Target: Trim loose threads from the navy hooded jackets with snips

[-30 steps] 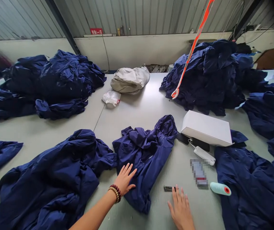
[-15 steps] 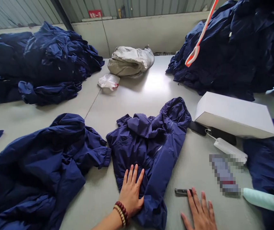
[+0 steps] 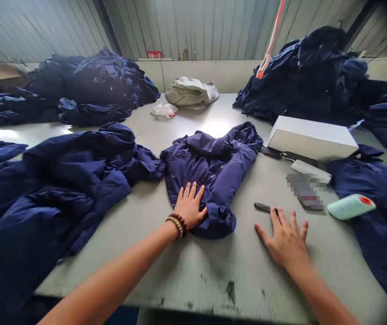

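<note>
A navy hooded jacket lies bunched on the pale table, its hood toward the back right. My left hand, with two bead bracelets at the wrist, rests flat and spread on the jacket's near part. Off to the right, my right hand is over the table with its fingers spread. Its fingertips touch or cover one end of a small dark tool, perhaps a cutter; the hidden end leaves its kind unclear.
Another navy garment spreads over the left side. At right are a white box, a white power bank, a pale green thread cone and more navy cloth. Garment heaps and a grey bundle stand behind. An orange-white cord hangs down.
The view has tilted up and pulled back, showing more wall, both forearms and the table's front edge. Both hands stay spread in much the same places on the jacket and by the tool.
</note>
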A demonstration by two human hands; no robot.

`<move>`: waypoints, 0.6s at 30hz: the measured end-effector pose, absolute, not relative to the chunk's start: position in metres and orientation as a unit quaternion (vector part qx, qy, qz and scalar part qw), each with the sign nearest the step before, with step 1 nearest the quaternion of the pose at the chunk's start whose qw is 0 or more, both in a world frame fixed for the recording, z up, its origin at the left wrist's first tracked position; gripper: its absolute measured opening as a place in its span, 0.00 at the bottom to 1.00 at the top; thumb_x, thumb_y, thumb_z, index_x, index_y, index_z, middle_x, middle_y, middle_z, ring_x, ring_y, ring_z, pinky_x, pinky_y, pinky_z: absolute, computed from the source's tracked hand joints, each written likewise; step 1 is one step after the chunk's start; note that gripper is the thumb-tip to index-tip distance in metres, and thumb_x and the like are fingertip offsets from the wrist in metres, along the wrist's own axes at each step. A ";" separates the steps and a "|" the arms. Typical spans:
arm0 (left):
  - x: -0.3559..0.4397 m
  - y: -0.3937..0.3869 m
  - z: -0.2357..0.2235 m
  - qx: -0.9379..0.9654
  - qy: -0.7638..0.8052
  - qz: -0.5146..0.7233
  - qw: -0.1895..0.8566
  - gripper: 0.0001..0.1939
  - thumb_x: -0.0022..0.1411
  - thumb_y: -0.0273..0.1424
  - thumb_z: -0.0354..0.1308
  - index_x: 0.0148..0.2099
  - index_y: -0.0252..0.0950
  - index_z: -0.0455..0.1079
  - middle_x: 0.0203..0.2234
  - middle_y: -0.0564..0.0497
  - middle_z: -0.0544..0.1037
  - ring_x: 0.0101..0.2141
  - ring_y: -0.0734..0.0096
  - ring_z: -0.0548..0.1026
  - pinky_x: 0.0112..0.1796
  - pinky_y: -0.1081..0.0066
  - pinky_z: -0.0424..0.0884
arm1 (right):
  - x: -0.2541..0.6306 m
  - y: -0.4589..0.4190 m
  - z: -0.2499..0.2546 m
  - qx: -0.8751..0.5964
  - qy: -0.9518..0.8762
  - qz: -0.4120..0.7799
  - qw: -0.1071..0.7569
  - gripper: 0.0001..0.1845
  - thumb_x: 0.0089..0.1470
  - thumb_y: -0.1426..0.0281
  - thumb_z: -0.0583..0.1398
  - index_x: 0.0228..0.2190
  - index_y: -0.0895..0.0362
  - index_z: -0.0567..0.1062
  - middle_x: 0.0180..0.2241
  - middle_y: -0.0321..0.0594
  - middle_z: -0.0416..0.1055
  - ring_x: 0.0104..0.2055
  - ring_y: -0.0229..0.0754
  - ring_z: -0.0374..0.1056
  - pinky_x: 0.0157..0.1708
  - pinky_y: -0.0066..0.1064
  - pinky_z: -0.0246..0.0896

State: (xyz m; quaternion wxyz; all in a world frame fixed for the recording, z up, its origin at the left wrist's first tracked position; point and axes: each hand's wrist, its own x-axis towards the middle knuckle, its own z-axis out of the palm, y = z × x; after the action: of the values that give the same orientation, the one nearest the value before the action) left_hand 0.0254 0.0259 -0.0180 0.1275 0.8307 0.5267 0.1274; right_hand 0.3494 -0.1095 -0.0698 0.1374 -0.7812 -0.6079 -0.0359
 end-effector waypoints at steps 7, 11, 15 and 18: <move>0.070 -0.090 -0.001 0.769 0.524 0.166 0.326 0.46 0.72 0.42 0.58 0.80 0.24 0.44 0.78 0.23 0.48 0.78 0.36 0.45 0.71 0.33 0.48 | 0.374 -0.147 -0.048 -0.850 -0.512 0.028 0.119 0.54 0.67 0.43 0.50 0.71 0.78 0.61 0.75 0.71 0.53 0.79 0.80 0.35 0.74 0.71 0.19; 0.053 -0.168 0.022 0.792 0.418 0.176 0.409 0.35 0.76 0.37 0.54 0.80 0.37 0.52 0.73 0.36 0.67 0.70 0.58 0.70 0.63 0.58 0.72 | 0.402 -0.207 -0.041 -0.845 -0.507 0.034 0.165 0.49 0.70 0.47 0.47 0.74 0.72 0.57 0.76 0.68 0.49 0.79 0.74 0.42 0.74 0.68 0.36; -0.004 -0.196 0.043 0.834 0.376 0.229 0.334 0.33 0.72 0.39 0.61 0.75 0.41 0.62 0.72 0.41 0.69 0.72 0.54 0.66 0.71 0.50 0.63 | 0.412 -0.266 -0.045 -0.800 -0.554 0.068 0.219 0.41 0.71 0.51 0.44 0.72 0.64 0.64 0.73 0.58 0.61 0.77 0.63 0.54 0.74 0.58 0.50; -0.051 -0.183 0.045 0.879 0.403 0.173 0.185 0.36 0.70 0.43 0.63 0.75 0.38 0.64 0.73 0.40 0.67 0.76 0.46 0.56 0.73 0.42 0.55 | 0.405 -0.299 -0.052 -0.759 -0.593 0.110 0.247 0.35 0.72 0.55 0.44 0.68 0.57 0.72 0.69 0.50 0.70 0.76 0.55 0.58 0.76 0.54 0.49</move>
State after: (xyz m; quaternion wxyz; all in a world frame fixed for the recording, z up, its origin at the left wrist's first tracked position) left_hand -0.0508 -0.1827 0.0446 0.1848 0.8794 0.4034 0.1727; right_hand 0.4054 -0.2988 -0.0521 0.2470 -0.7587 -0.5928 0.1097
